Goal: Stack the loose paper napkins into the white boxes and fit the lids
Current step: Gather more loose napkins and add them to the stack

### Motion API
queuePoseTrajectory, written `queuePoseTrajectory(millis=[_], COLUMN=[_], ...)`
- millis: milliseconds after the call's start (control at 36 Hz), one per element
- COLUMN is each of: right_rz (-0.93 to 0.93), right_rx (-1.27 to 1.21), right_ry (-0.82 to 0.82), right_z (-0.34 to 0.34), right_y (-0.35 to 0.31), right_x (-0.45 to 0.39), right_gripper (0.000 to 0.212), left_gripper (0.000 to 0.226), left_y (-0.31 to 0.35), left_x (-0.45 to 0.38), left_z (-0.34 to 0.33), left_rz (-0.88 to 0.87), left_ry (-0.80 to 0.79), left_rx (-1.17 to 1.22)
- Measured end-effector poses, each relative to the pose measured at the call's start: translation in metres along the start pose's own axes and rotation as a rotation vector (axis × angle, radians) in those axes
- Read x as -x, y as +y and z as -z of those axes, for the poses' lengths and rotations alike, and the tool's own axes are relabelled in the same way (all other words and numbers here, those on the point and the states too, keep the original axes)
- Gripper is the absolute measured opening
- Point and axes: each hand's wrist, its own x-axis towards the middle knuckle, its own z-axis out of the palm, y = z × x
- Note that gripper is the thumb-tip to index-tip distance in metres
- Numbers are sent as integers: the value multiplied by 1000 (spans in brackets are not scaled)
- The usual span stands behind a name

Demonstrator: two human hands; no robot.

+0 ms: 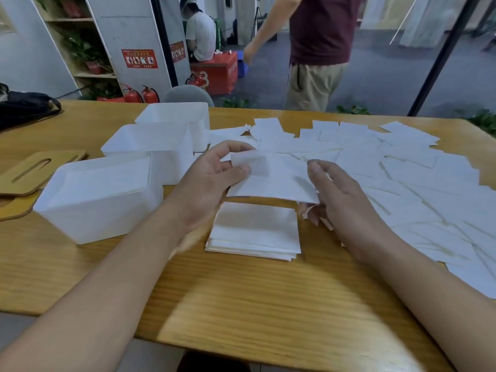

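My left hand (212,173) pinches the left edge of a white paper napkin (276,178), which hangs just above a neat stack of napkins (255,229) on the wooden table (241,304). My right hand (332,194) holds the same napkin at its lower right corner, fingers curled under it. Three white boxes stand in a row to the left: the nearest (99,197), the middle one (150,149) and the farthest (177,116). All three look lidless. Many loose napkins (402,178) lie scattered over the right half of the table.
Wooden lids with slots (35,170) lie at the table's left edge. A black bag (24,106) sits at the far left corner. Beyond the table a person (316,49) stands and another (198,33) sits on a red box.
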Motion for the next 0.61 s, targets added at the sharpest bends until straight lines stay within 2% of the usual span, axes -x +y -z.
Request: queuePoseTrajectory(millis=[56,111,250,361,611], right_rz=[-37,-30,39,116,143], right_rx=[-189,-233,-72,102,303], right_ry=[-57,-92,-150,-140,-108], right_z=[1,4,2,-6,-8], right_y=[1,5,9,9,9], right_x=[-2,-3,1,5,6], right_gripper=[57,44,32,28,33], left_gripper=[36,40,32,29,35], left_y=[0,0,2,-2,-7], left_x=[7,14,28,31,34], left_z=[-1,1,8,18,22], left_rz=[-22,-9,48,17,51], left_ry=[-23,6,37,100,26], left_rx=[-93,-208,-325,-544,-778])
